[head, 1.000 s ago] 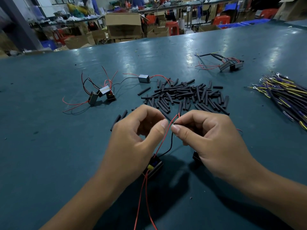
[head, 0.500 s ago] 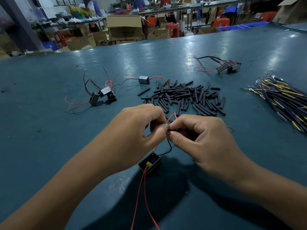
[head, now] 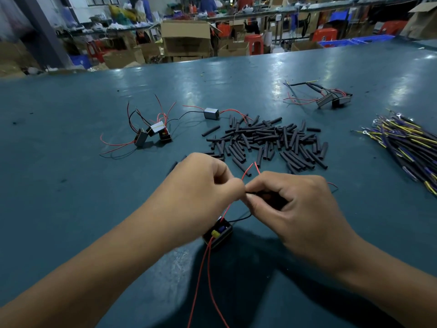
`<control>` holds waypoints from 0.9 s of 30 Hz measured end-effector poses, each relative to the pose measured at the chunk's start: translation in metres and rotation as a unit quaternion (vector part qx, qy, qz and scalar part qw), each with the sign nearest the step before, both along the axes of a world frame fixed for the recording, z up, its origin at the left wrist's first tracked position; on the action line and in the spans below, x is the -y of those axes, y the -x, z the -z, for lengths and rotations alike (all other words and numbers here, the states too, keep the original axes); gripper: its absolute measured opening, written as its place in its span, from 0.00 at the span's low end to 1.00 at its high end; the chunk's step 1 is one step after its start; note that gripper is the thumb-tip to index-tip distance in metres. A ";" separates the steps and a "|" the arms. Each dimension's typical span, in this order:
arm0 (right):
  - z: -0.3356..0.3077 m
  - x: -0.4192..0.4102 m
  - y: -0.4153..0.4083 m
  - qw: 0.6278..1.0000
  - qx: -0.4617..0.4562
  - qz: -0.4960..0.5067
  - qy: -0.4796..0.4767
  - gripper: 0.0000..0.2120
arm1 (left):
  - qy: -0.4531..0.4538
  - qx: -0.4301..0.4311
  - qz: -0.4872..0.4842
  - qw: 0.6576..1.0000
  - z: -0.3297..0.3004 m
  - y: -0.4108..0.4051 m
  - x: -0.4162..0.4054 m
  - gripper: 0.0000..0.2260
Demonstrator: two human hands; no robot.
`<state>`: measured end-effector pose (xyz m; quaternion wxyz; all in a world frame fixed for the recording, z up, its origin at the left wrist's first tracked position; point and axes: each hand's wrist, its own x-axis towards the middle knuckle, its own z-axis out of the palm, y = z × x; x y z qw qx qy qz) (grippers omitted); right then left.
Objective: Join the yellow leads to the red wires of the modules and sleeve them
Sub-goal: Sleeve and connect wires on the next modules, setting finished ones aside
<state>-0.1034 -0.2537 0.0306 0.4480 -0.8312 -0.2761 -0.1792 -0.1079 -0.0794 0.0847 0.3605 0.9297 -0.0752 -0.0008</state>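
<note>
A small black module (head: 218, 234) with a yellow part lies on the table just below my hands. Its thin red wire (head: 247, 170) rises between my fingertips and loops above them. My left hand (head: 203, 185) pinches that red wire. My right hand (head: 290, 204) pinches a dark piece, seemingly a black sleeve, right against the left fingertips; what lies in the palm is hidden. A pile of black sleeves (head: 267, 140) lies just beyond my hands. A bundle of yellow and purple leads (head: 406, 143) lies at the right edge.
Three loose modules (head: 153, 133) with red and black wires lie at the mid left, one grey module (head: 211, 113) behind the sleeves, and two joined modules (head: 331, 100) at the far right. Boxes and stools stand beyond the far edge of the green table (head: 71, 185).
My hands have closed together until their fingertips meet over the red wire. The module below them has stayed in place.
</note>
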 end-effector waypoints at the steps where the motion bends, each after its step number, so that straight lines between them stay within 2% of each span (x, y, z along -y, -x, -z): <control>1: 0.000 0.001 -0.001 1.000 -0.011 -0.002 -0.011 0.05 | -0.040 0.062 0.012 0.997 0.002 0.008 0.000 0.11; 3: 0.001 0.002 -0.003 0.999 -0.025 -0.003 -0.023 0.05 | -0.115 0.148 0.030 0.982 0.003 0.026 0.002 0.11; 6: 0.000 0.002 -0.004 0.998 -0.039 -0.007 -0.039 0.06 | -0.145 0.184 0.011 0.972 0.007 0.035 -0.002 0.08; 13: 0.001 0.004 -0.007 0.997 -0.055 -0.013 -0.054 0.06 | 0.052 0.146 0.026 0.988 0.014 0.032 -0.010 0.10; 18: 0.001 0.004 -0.008 0.996 -0.061 -0.017 -0.066 0.05 | 0.200 0.086 0.028 0.976 0.030 0.036 -0.007 0.12; 27: 0.004 0.007 -0.010 0.993 -0.078 -0.034 -0.078 0.04 | 0.193 0.115 0.083 0.971 0.036 0.024 -0.014 0.13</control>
